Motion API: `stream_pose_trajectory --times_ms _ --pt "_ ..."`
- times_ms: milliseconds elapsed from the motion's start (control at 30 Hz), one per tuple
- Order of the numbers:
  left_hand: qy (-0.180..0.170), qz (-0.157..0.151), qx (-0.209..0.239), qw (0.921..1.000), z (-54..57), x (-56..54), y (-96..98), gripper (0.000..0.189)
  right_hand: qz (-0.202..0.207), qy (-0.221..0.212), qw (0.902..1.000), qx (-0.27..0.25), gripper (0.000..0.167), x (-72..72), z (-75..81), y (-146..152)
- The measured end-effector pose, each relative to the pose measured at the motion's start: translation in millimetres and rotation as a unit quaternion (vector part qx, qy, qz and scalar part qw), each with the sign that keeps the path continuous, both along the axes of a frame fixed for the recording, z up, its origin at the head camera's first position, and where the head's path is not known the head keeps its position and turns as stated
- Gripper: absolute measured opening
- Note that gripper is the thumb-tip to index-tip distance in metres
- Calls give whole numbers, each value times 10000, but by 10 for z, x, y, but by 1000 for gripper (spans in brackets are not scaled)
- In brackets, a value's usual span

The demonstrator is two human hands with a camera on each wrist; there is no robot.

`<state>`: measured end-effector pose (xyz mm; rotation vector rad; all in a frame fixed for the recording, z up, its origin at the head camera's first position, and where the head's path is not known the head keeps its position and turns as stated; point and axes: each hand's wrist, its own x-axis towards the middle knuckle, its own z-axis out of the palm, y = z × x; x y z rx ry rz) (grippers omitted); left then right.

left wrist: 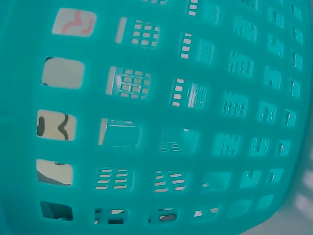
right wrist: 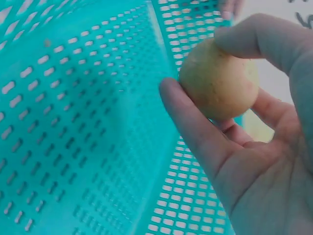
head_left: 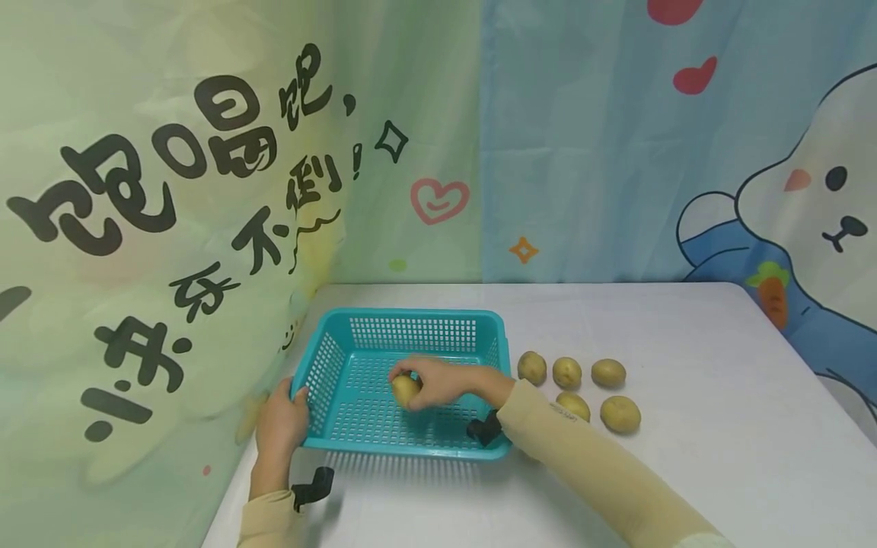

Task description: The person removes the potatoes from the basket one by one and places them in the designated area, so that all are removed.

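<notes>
A turquoise plastic basket (head_left: 411, 313) with perforated walls stands on the white table. At its left rim, my left hand (head_left: 281, 420) grips the side, with the thumb at the edge. The left wrist view is filled by the basket's slotted wall (left wrist: 19, 98), and the left hand's fingers do not show there. My right hand (head_left: 444, 382) holds a potato (head_left: 404, 392) within the basket's outline. In the right wrist view the thumb and fingers are round the potato (right wrist: 217, 81), above the basket floor (right wrist: 117, 117).
Several potatoes (head_left: 620, 415) lie on the table (head_left: 719, 472) to the right of the basket, some close to the right sleeve (head_left: 582, 457). Printed curtains (head_left: 582, 152) hang behind and to the left. Each wrist carries a small black mount (head_left: 314, 485).
</notes>
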<state>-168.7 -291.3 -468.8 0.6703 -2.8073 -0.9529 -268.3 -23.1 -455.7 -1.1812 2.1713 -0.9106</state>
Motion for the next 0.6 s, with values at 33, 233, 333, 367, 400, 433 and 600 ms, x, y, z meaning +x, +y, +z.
stream_pose_trajectory --times_ms 33,233,333,367,400,433,600 --pt "-11 -26 7 10000 -2 -6 0 48 -92 61 9999 -111 51 4 34 25" --pt "-80 -46 -24 10000 -10 8 -60 49 -409 -96 9959 -800 53 58 153 151" --pt "-121 -42 -5 9999 -9 29 -49 49 -586 -217 9923 -1072 58 118 139 247" --pt "-135 -50 10 9999 -9 31 -36 49 -638 -237 9907 -1179 59 141 130 293" --pt "-139 -68 1 9999 -10 33 -26 49 -699 -265 9892 -1262 60 166 126 343" --pt "-149 -85 -6 9999 -10 34 -18 49 -757 -293 9876 -1344 62 195 132 396" --pt "-143 -163 -26 9998 -12 6 -3 50 -1194 -389 9801 -1534 60 337 212 696"
